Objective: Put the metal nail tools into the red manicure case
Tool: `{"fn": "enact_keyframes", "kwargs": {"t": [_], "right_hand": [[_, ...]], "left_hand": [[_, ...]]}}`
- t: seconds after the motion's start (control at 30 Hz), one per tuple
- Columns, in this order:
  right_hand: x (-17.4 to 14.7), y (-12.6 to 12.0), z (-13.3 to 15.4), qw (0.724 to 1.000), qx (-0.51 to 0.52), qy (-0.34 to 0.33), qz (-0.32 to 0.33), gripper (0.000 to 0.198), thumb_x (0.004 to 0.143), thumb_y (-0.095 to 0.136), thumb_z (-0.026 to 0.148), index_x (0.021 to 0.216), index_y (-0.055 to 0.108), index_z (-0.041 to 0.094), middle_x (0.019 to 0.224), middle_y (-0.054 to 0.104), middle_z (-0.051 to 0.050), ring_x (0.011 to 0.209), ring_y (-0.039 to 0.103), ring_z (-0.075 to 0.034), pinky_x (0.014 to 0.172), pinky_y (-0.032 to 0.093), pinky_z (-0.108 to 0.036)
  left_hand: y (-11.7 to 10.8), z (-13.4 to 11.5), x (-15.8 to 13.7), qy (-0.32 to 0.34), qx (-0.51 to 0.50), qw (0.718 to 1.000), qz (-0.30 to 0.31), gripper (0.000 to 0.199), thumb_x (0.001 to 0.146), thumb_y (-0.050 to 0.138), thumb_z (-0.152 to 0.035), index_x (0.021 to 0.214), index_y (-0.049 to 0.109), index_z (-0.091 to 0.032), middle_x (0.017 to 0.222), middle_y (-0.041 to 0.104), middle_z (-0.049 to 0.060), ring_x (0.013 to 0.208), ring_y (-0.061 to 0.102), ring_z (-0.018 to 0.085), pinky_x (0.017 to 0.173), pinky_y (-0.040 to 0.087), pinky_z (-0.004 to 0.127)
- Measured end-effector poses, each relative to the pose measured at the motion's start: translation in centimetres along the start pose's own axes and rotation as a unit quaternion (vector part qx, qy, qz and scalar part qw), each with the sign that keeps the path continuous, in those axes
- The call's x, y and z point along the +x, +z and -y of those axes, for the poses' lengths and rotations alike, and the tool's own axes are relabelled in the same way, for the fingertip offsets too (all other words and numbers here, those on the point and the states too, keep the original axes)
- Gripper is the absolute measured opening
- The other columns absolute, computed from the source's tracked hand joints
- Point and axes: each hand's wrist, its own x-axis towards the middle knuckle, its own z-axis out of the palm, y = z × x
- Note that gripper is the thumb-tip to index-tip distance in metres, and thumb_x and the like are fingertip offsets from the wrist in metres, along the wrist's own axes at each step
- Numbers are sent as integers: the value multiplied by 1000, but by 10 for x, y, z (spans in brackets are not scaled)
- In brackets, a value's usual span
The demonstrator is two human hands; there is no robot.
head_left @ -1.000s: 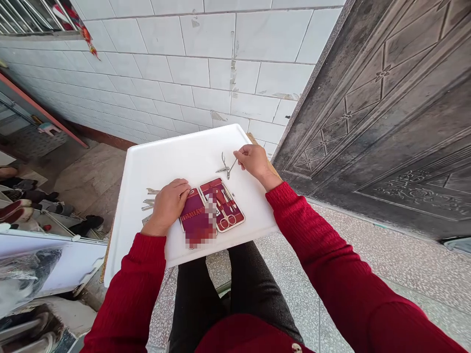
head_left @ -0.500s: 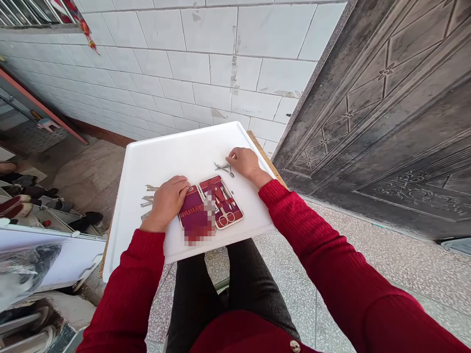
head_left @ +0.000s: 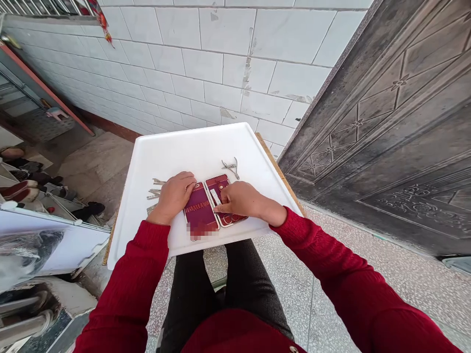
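Observation:
An open manicure case (head_left: 198, 192) with a dark red lining lies on a white tray (head_left: 191, 142). My left hand (head_left: 174, 193) is closed over the upper left edge of the case, thumb on its left half. Over the right half, my right hand (head_left: 243, 200) bends down with thumb and fingers pinched together; what is between them is hidden. Right beside these fingertips sits a flat silver tool (head_left: 216, 196). Scissor handles (head_left: 227, 219) show partly below the hand. Cuticle nippers (head_left: 231, 167) rest above the case.
Several silver clippers (head_left: 154, 192) lie left of my left hand, partly covered by it. A wooden board (head_left: 272, 159) shows under the tray's right side. Behind stands a white tiled wall (head_left: 176, 63), with a dark carved door (head_left: 386, 122) to the right and a shoe rack (head_left: 55, 208) at left.
My right hand has left the cuticle nippers and moved down and left onto the right half of the case. The left hand stays on the case. The view has shifted slightly.

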Motion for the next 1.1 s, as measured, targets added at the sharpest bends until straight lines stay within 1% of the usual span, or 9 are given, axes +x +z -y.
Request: {"fn": "enact_keyframes", "kwargs": {"t": [0.1,0.2,0.3,0.4,0.5,0.6,0.67,0.9,1.1], "right_hand": [[-1,5,11,998,-57,18,-9,29,92,71,40,74,68,19,75,69,-5,71,57,-17,60,25,-32],[-6,5,12,999,-34,27,-9,28,86,72,30,63,59,19,65,61,-2,65,51,-15,59,25,-32],[-20,3,1,996,92,11,16,37,76,74,23,52,46,20,54,45,4,58,40,-11,57,24,-30],[-33,-2,-20,954,292,-15,72,31,75,68,27,53,48,20,52,43,6,54,38,-9,55,26,-28],[-32,-13,-41,932,361,18,1,28,79,63,32,56,51,21,49,44,6,50,37,-9,53,26,-28],[-15,-24,-57,950,250,77,-172,31,80,65,30,54,51,20,51,45,4,55,40,-10,56,28,-29],[-1,-30,-62,955,150,128,-221,30,80,67,28,55,53,20,55,50,3,59,45,-12,58,28,-30],[45,-40,-55,968,-40,157,-190,17,90,69,29,77,70,19,79,69,-6,74,57,-18,64,31,-31],[66,-28,-59,966,-41,152,-206,16,95,67,34,94,74,19,91,74,-8,79,61,-20,64,32,-31]], "left_hand": [[-1,-1,0,7,4,1000,-1,32,105,46,-24,98,77,-21,118,77,9,108,71,27,88,58,41],[-2,-1,1,9,4,1000,0,32,105,46,-24,97,76,-21,116,77,9,107,71,27,86,57,40],[-3,-1,1,2,3,1000,5,31,105,46,-24,96,76,-22,116,77,9,107,71,26,85,57,40],[-3,-1,1,-2,1,1000,11,30,105,47,-24,96,76,-22,118,77,8,109,70,26,86,57,39],[-3,-1,2,-3,2,1000,13,31,105,46,-24,96,76,-22,119,77,8,109,71,27,84,56,40],[-3,-1,2,-5,4,1000,16,31,104,46,-24,95,76,-21,120,76,8,109,71,28,83,56,41],[-3,-1,2,-6,3,1000,17,31,104,46,-24,95,76,-21,121,76,8,109,71,28,82,56,41],[-4,-2,3,-4,-3,1000,12,29,104,46,-24,94,74,-23,119,77,7,106,70,26,81,54,38],[-3,-2,3,4,5,1000,6,32,104,45,-25,93,75,-22,118,77,7,104,71,26,80,55,38]]}}
